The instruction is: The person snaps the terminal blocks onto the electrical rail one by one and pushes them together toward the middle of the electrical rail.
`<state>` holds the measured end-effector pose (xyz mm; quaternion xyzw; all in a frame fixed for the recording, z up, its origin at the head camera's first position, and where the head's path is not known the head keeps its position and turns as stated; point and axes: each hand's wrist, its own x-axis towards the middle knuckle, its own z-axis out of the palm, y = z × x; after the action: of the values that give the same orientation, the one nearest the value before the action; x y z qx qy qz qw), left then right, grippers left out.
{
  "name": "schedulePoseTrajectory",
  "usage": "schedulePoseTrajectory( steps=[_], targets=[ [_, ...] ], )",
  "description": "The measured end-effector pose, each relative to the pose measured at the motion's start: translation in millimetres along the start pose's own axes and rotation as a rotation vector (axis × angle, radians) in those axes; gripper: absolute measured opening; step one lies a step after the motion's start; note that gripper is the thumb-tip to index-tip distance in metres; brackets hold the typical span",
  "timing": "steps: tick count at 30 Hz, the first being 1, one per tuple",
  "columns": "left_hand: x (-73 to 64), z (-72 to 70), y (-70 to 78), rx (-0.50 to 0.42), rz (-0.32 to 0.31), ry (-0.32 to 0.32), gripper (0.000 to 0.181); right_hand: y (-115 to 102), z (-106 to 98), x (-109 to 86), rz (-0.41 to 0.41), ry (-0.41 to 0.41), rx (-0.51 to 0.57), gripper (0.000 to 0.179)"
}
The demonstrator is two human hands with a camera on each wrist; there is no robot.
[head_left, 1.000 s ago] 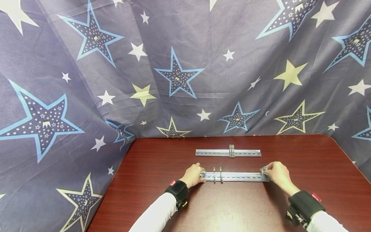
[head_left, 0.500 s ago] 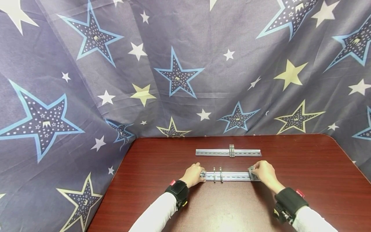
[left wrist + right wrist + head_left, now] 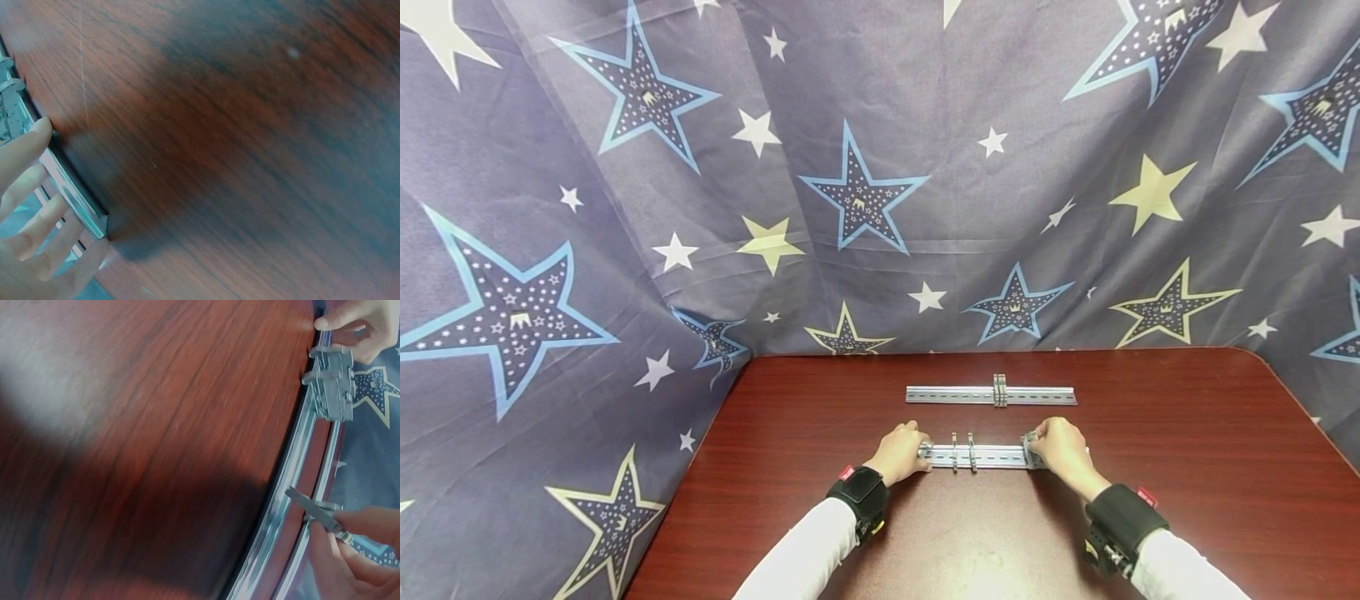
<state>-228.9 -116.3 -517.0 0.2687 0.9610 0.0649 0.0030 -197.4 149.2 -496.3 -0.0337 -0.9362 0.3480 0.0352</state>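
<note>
A slotted metal DIN rail lies across the table, with two slim grey clips standing on it left of its middle. At its left end my left hand grips the rail, thumb along the near edge and fingers on the far side; the left wrist view shows the rail's bare end between them. My right hand pinches a slim grey DIN rail clip between thumb and fingers. That clip is tilted, and its lower tip overlaps the near rail in the right wrist view.
Farther back lies a second DIN rail, parallel to the first, with several grey clips grouped near its middle. Both rails rest on a dark red wood table. A star-patterned grey cloth hangs behind and at the left.
My right hand has moved left along the near rail with the grey clip, from the rail's right end towards the two standing clips. My left hand has stayed in place.
</note>
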Motion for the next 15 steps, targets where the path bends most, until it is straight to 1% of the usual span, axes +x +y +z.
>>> schedulePoseTrajectory(
  steps=[10, 13, 15],
  targets=[
    [0.2, 1.6, -0.6, -0.007, -0.001, 0.0, 0.027, -12.7, 18.6, -0.2, -0.006, -0.001, 0.021, 0.009],
    [0.6, 2.4, -1.0, -0.003, -0.002, 0.002, 0.028, -10.8, 25.6, 3.2, -0.003, -0.007, 0.033, 0.01],
    [0.8, 3.0, -1.2, -0.002, -0.002, 0.004, 0.028, -5.0, 33.5, 7.1, -0.015, 0.002, 0.048, 0.011]
  ],
)
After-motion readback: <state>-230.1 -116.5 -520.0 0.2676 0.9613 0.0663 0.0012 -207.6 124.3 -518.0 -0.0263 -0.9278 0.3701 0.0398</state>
